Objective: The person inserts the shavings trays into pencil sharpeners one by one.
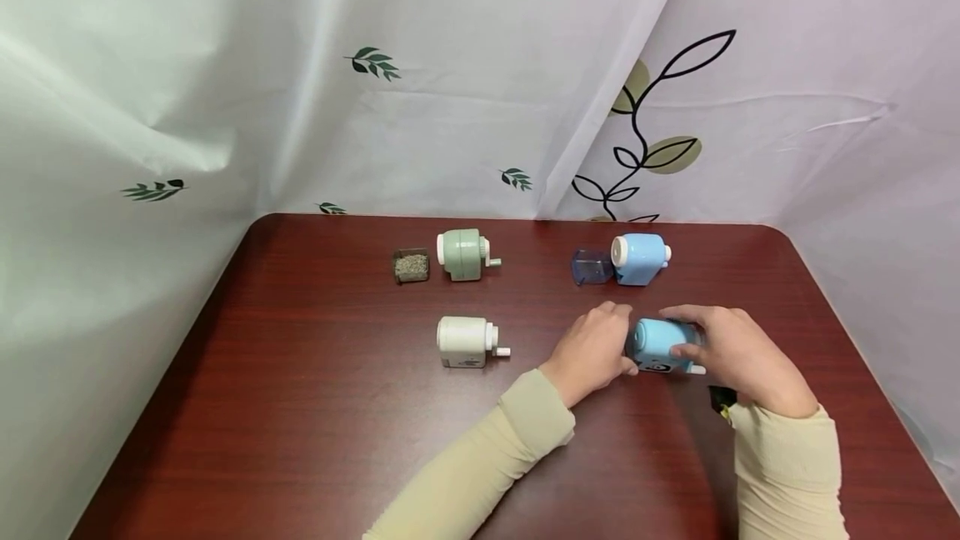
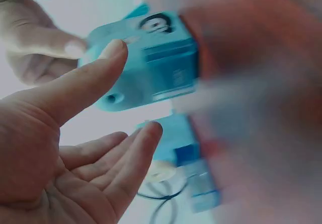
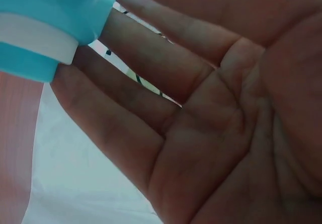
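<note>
A light blue hand-crank pencil sharpener with a dark printed picture and a white crank handle is on the right part of the table. My right hand holds it from the crank side, thumb in front and fingers behind. The right wrist view shows the fingertips against the sharpener's body. At its other end is my left hand, thumb and fingers spread apart. In the left wrist view the left thumb overlaps the sharpener; whether it touches cannot be told. The other left fingers extend without holding anything.
Behind stands a blue sharpener beside a clear blue drawer. A green sharpener and a drawer of shavings are back left. A cream sharpener sits left of my hands. Curtains hang behind the table.
</note>
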`<state>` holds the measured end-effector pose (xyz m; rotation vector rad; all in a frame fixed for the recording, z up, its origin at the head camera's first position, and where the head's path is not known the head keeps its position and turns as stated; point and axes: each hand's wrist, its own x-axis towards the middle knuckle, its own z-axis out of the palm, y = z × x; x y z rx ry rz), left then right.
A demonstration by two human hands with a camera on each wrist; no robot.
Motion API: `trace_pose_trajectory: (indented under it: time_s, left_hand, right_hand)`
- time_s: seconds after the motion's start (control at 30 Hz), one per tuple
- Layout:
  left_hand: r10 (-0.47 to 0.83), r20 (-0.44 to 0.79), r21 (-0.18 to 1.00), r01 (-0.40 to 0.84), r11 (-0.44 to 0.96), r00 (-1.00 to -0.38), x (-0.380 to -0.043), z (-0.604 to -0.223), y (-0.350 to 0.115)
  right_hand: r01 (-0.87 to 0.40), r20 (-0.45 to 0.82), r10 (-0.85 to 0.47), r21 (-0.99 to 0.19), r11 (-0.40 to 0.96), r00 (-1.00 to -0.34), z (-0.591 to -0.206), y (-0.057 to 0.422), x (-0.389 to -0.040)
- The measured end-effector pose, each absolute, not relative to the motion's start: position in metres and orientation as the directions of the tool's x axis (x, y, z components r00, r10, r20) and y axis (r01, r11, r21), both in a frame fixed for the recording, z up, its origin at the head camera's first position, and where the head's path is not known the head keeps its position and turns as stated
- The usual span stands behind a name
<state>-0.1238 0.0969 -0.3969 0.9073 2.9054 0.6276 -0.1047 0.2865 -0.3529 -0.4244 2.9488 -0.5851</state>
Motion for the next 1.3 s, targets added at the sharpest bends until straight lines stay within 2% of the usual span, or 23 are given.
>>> trace_pose_trajectory:
  time_s: [0.4, 0.53, 0.67, 0.87, 1.07, 1.3]
  left_hand:
    - [0.586, 0.16, 0.324, 0.603, 0.729, -0.794, -0.123, -0.347, 0.062]
    - [0.564, 0.156, 0.402, 0.574, 0.714, -0.811, -0.127, -0.328, 0.036]
    - [0.521, 0.147, 0.544, 0.509, 0.667, -0.841, -0.136, -0.309, 0.003]
    - [0.395, 0.208, 0.654, 0.427, 0.624, -0.895, -0.158, -0.294, -0.052]
    - [0.281, 0.241, 0.607, 0.37, 0.703, -0.929, -0.18, -0.294, -0.102]
    - [0.225, 0.12, 0.549, 0.253, 0.797, -0.967, -0.199, -0.309, -0.148]
  right_hand:
    - [-0.232, -0.066, -0.28, -0.399, 0.887, -0.958, -0.35, 0.281, -0.103]
    - [-0.285, 0.019, -0.303, -0.402, 0.87, -0.953, -0.35, 0.267, -0.102]
    - [-0.346, 0.123, -0.325, -0.412, 0.843, -0.938, -0.351, 0.249, -0.101]
    - [-0.415, 0.208, -0.359, -0.415, 0.81, -0.91, -0.348, 0.219, -0.111]
    - [-0.443, 0.191, -0.4, -0.428, 0.788, -0.896, -0.34, 0.19, -0.13]
    - [-0.427, 0.145, -0.407, -0.439, 0.791, -0.902, -0.33, 0.157, -0.154]
